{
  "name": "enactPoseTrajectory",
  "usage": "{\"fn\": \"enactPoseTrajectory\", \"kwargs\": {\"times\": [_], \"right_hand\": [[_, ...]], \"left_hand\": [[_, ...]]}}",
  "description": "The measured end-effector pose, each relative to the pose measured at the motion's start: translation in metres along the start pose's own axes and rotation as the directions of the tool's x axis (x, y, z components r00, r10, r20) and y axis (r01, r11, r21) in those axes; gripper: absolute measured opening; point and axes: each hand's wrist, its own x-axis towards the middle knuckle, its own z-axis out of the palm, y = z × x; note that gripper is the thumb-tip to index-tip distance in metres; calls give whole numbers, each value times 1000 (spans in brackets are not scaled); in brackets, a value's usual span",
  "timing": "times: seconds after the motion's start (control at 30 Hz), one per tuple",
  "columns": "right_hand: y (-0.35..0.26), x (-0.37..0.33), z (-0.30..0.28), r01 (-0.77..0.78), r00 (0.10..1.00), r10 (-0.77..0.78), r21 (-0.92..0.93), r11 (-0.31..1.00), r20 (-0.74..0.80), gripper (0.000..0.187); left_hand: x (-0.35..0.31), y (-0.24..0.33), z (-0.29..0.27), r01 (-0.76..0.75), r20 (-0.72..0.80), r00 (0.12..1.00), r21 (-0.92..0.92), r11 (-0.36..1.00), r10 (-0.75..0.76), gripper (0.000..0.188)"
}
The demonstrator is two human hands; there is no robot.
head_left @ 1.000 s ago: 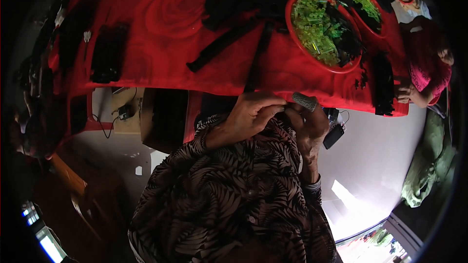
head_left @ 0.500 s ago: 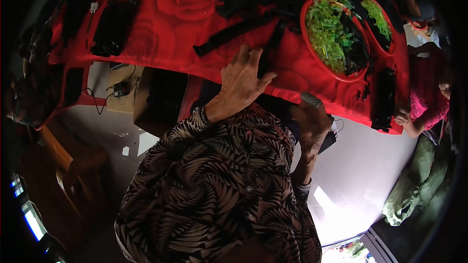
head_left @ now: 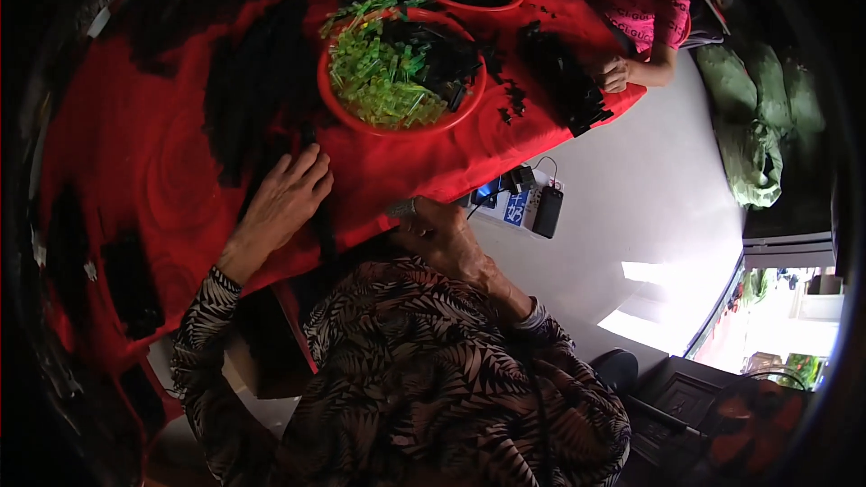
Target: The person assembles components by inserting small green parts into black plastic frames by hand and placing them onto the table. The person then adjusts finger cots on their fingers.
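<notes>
My left hand (head_left: 284,203) lies over the red tablecloth (head_left: 176,162) with its fingers stretched forward, near a dark heap of black strips (head_left: 257,95). Part of a black strip (head_left: 323,227) shows just beside it, below the fingers. By the table's near edge, my right hand (head_left: 446,239) is closed, its fingers bent and in shadow. A grey finger cover (head_left: 403,208) sits on one of its fingers. Whatever that hand may hold is too dark to make out. Ahead of it stands a red basin (head_left: 397,130) with green translucent pieces and black pieces inside.
A second red basin (head_left: 510,5) of green pieces stands farther back. At the table's right end lies a black stack (head_left: 564,81), touched by another person's hand (head_left: 616,74). Small black bits (head_left: 512,101) are scattered nearby. A black power bank-like device (head_left: 548,211) rests on a box below the edge.
The view has swung to the right, so the basins appear farther left. My left hand stays extended over the cloth near the black strips; my right hand remains bent by the edge.
</notes>
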Motion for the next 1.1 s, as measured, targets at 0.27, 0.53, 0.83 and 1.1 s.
{"fn": "enactPoseTrajectory", "kwargs": {"times": [0.27,0.53,0.83,1.1], "right_hand": [[8,-3,-24,65,998,-65,4,998,-18,33],[9,-7,-74,-125,986,100,204,971,130,26],[1,-19,-58,-233,954,41,643,730,298,56],[14,-9,-26,-180,951,48,416,891,307,53]], "left_hand": [[13,-21,-18,-209,143,968,24,978,204,38],[14,-1,-78,270,46,953,-583,766,-300,33],[-25,81,-6,495,543,802,-837,-232,-248,67],[-52,122,10,140,646,710,-520,-842,-281,46]]}}
